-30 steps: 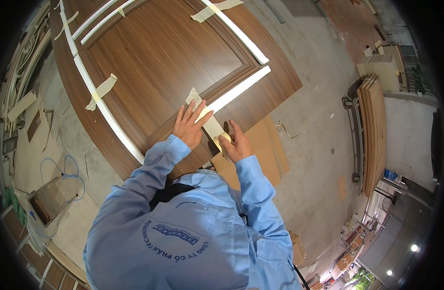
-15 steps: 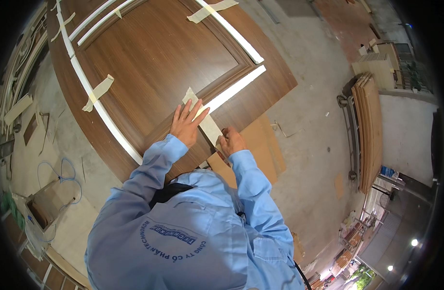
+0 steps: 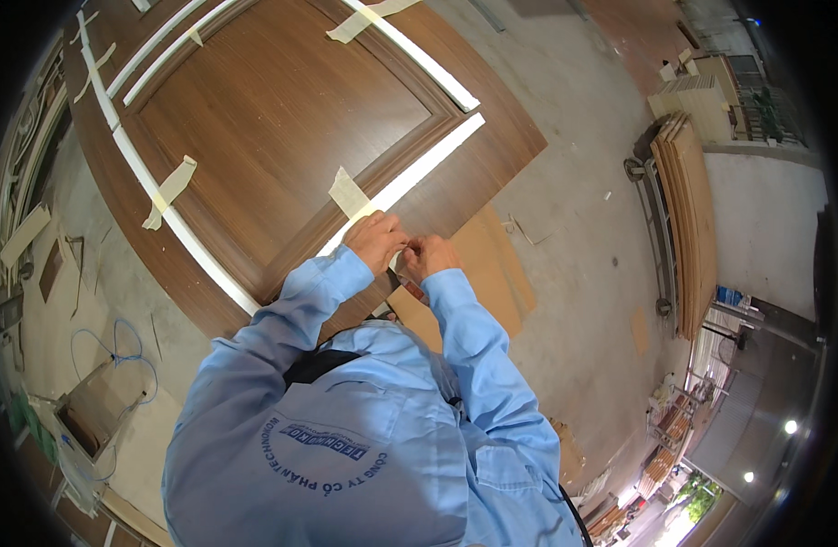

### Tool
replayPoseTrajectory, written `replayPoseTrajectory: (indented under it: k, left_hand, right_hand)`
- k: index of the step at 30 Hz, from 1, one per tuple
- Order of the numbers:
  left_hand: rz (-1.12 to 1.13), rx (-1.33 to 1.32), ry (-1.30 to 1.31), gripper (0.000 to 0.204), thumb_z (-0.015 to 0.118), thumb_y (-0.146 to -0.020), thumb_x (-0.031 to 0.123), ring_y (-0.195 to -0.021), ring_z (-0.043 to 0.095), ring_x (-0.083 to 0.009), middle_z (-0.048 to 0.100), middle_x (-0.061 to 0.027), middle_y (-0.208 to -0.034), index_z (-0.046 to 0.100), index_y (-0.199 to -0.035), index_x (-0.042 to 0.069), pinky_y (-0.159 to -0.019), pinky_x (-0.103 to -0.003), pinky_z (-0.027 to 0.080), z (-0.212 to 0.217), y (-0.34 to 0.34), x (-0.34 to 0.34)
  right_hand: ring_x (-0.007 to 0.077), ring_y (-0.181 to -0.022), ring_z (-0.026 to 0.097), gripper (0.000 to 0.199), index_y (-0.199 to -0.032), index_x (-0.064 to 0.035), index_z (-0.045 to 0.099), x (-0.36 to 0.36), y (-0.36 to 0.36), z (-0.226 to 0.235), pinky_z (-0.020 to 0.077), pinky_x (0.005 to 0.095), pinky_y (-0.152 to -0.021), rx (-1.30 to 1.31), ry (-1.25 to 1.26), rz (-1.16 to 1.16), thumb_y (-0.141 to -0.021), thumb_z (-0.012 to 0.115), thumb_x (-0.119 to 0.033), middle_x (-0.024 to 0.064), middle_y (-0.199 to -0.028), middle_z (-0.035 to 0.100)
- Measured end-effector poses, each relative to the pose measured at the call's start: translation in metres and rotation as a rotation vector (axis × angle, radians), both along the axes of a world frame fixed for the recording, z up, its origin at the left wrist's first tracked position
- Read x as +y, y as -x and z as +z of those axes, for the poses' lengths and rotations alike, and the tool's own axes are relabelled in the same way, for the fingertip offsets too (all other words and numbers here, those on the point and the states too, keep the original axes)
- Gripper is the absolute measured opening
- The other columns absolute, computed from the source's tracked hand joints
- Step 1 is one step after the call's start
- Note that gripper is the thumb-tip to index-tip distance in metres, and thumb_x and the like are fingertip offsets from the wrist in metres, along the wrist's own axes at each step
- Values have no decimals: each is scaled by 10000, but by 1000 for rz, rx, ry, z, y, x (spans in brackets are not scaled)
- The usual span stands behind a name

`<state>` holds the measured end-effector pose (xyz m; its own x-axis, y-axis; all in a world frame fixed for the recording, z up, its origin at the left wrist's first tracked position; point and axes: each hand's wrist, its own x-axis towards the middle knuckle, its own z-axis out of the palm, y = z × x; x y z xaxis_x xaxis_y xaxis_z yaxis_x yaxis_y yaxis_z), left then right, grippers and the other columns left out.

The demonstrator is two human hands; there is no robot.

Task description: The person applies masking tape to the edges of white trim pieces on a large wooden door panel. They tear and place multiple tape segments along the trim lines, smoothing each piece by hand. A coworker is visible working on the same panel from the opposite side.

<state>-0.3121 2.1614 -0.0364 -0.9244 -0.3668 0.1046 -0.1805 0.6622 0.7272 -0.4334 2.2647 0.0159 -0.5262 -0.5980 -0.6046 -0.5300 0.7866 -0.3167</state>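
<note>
A brown wood-grain door panel (image 3: 282, 100) lies in front of me, with white strips (image 3: 428, 162) framing its raised middle. A piece of pale masking tape (image 3: 351, 193) crosses the near white strip and runs under my fingers. My left hand (image 3: 376, 242) is closed at the tape, its fingers curled over the panel's near edge. Right beside it, my right hand (image 3: 428, 257) pinches the tape, fingertips almost touching the left ones. Below the right hand shows a small reddish-brown curved edge, mostly hidden, perhaps the tape's roll.
More tape pieces (image 3: 170, 193) hold the other strips. Flat cardboard (image 3: 492, 264) lies on the floor beside the panel's near right end. Brown boards (image 3: 688, 228) lean on a wheeled cart at the right. A blue hose (image 3: 118, 342) coils on the floor at left.
My left hand has gone from lying flat on the tape to closed near the panel's edge. My right hand has moved slightly up and left to meet it. The view has shifted slightly.
</note>
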Motion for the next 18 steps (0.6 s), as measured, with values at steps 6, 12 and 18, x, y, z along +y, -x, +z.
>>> replayPoseTrajectory:
  k: [6,12,18]
  left_hand:
    - [-44,37,-29,84,694,-817,96,-894,548,-297,578,-70,-934,670,-897,91,-767,-410,452,3,-3,-6]
    - [-28,83,13,101,665,-811,69,-915,552,-294,567,-65,-948,627,-902,91,-757,-417,427,0,-4,-3]
    - [-110,57,101,145,667,-827,91,-926,549,-286,564,-62,-969,614,-960,110,-764,-408,419,-14,-9,-6]
  right_hand:
    - [329,-829,716,236,-979,-130,787,4,8,-23,567,419,-754,-55,23,-43,-830,675,-275,172,-881,735]
    - [263,-663,699,212,-843,-36,767,28,33,-56,543,388,-646,-460,267,-493,-803,651,-209,205,-727,699]
    - [319,-731,706,196,-824,-13,740,32,13,-62,547,400,-700,-229,19,-165,-801,637,-179,205,-789,722]
